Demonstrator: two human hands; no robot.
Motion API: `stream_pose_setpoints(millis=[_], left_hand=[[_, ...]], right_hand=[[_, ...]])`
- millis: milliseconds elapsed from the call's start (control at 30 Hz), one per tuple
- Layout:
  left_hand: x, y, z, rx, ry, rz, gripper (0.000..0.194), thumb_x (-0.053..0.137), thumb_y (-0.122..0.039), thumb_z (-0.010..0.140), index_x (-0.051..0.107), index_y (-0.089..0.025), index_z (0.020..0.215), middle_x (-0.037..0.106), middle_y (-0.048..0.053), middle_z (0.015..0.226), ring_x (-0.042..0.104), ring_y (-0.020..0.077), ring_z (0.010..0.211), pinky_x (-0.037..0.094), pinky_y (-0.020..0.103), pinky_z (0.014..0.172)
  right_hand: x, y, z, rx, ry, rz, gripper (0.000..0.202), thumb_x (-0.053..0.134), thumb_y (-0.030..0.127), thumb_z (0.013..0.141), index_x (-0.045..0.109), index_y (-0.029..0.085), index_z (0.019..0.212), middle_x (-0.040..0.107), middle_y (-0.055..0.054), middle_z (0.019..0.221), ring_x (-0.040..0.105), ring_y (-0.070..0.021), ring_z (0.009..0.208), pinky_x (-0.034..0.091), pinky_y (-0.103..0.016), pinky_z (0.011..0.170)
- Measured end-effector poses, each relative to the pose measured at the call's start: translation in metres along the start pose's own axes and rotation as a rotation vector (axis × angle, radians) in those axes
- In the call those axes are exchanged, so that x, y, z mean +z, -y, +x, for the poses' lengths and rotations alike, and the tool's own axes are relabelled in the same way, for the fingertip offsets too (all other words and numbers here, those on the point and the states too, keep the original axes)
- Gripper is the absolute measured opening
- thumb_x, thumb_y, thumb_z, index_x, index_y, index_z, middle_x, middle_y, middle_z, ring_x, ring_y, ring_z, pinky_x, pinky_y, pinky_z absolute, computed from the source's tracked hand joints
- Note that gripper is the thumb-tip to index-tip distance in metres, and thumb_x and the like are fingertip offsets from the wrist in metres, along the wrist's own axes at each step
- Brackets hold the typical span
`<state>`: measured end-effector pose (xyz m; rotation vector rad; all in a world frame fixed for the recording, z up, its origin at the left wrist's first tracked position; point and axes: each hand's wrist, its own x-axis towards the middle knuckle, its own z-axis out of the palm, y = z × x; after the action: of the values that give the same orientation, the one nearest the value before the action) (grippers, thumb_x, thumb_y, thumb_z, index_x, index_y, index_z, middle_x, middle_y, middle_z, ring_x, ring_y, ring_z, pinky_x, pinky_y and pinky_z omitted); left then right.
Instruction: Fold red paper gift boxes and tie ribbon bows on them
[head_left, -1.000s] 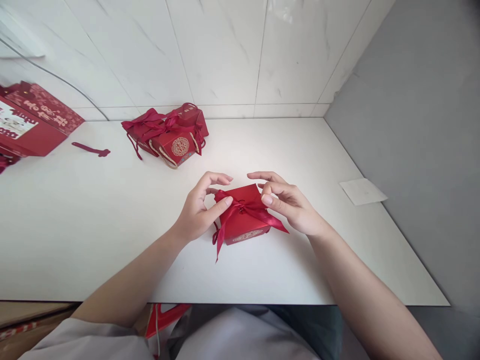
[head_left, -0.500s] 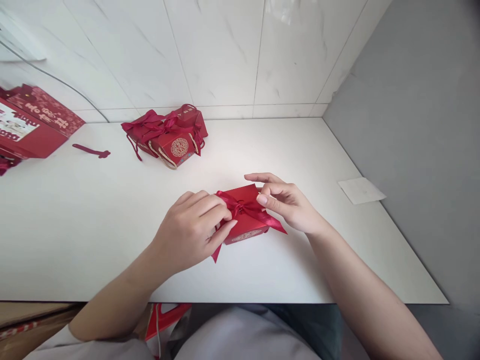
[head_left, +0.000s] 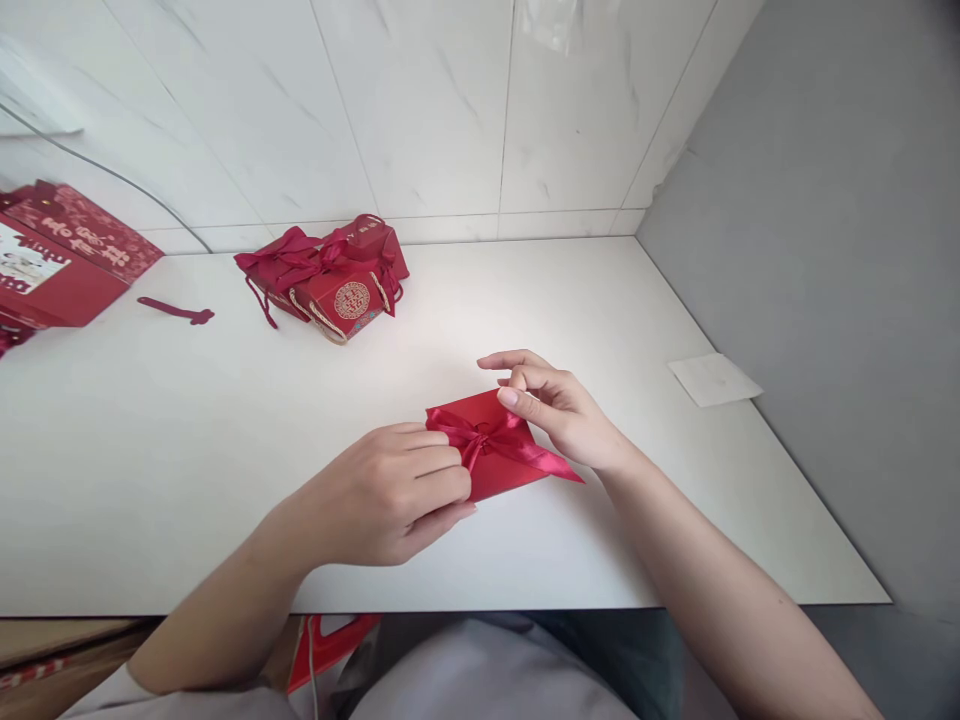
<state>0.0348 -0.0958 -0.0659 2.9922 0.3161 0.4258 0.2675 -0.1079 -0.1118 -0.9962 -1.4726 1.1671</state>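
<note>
A small red box (head_left: 504,474) with a red ribbon (head_left: 541,458) tied in a bow on its top sits on the white table in front of me. Curled round its left end, my left hand (head_left: 397,490) grips the box, and its fingers cover that side and part of the bow. At the back right corner is my right hand (head_left: 559,400); its thumb touches the ribbon loop near the box edge while the index finger reaches out over the table. Whether the right fingers pinch the ribbon is hard to see.
Ribboned red boxes (head_left: 330,275) with rope handles stand by the tiled wall. Larger red boxes (head_left: 75,270) are at the far left, beside a dark red strip (head_left: 176,310). White paper (head_left: 715,380) lies at the right edge, near a grey wall (head_left: 832,250).
My left hand has closed further round the box's left end. The box is tipped, so its patterned front face no longer shows. My right hand keeps nearly the same pose.
</note>
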Motion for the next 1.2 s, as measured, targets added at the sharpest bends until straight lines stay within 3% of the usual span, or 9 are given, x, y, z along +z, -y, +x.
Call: stream_pose_setpoints(millis=[167,367,533,700,967,1100,1200], left_hand=[[-0.001,0.002,0.001,-0.029,0.021,0.089,0.017,0.052,-0.018,0.092,0.052,-0.021,0.075,0.056,0.0,0.065,0.049,0.0158,0.061,0.036,0.033,0.059],[0.004,0.023,0.0,-0.252,-0.157,0.358,0.012,0.057,-0.02,0.089,0.054,-0.022,0.077,0.061,0.001,0.069,0.055,0.0185,0.065,0.038,0.035,0.063],[0.011,0.036,0.003,-0.368,-0.342,0.077,0.014,0.067,-0.029,0.083,0.056,-0.022,0.089,0.066,0.003,0.087,0.06,0.0207,0.081,0.047,0.036,0.074],[0.024,0.029,0.011,-0.459,-0.536,-0.15,0.011,0.065,-0.02,0.085,0.061,-0.022,0.096,0.062,0.003,0.088,0.059,0.0179,0.084,0.051,0.033,0.077],[0.03,0.018,0.018,-0.417,-0.446,-0.097,0.012,0.069,-0.025,0.083,0.072,-0.026,0.095,0.062,0.006,0.108,0.058,0.0233,0.104,0.05,0.04,0.09],[0.03,0.016,0.021,-0.472,-0.417,-0.147,0.01,0.066,-0.022,0.085,0.071,-0.025,0.093,0.06,0.006,0.117,0.055,0.024,0.113,0.047,0.042,0.096],[0.031,0.015,0.022,-0.513,-0.389,-0.213,0.008,0.063,-0.018,0.085,0.069,-0.023,0.088,0.058,0.007,0.121,0.053,0.0241,0.118,0.045,0.042,0.101]], right_hand=[[-0.001,-0.003,0.001,-0.005,-0.058,0.007,0.034,0.059,0.042,0.093,0.055,0.021,0.067,0.06,-0.006,0.125,0.049,-0.0223,0.129,0.038,-0.038,0.104],[-0.012,-0.005,0.004,0.044,-0.091,0.035,0.035,0.057,0.046,0.094,0.061,0.021,0.069,0.061,-0.005,0.125,0.056,-0.0223,0.119,0.042,-0.038,0.102],[-0.015,-0.003,0.004,0.052,-0.017,0.089,0.031,0.062,0.044,0.091,0.063,0.022,0.07,0.058,-0.003,0.132,0.056,-0.0224,0.121,0.043,-0.038,0.104],[-0.01,-0.005,0.004,0.042,0.035,0.135,0.037,0.058,0.045,0.094,0.061,0.02,0.066,0.061,-0.005,0.128,0.058,-0.0218,0.119,0.043,-0.039,0.104],[-0.007,-0.005,0.004,0.017,0.047,0.096,0.042,0.056,0.051,0.093,0.064,0.021,0.065,0.063,-0.006,0.122,0.051,-0.0226,0.13,0.043,-0.038,0.104],[-0.012,-0.003,0.003,0.007,0.111,0.055,0.028,0.072,0.044,0.083,0.065,0.022,0.067,0.059,-0.006,0.129,0.045,-0.0247,0.135,0.042,-0.039,0.104],[-0.013,-0.004,0.003,0.031,0.149,0.051,0.024,0.069,0.041,0.086,0.068,0.022,0.071,0.057,-0.005,0.132,0.047,-0.0242,0.133,0.042,-0.04,0.105]])
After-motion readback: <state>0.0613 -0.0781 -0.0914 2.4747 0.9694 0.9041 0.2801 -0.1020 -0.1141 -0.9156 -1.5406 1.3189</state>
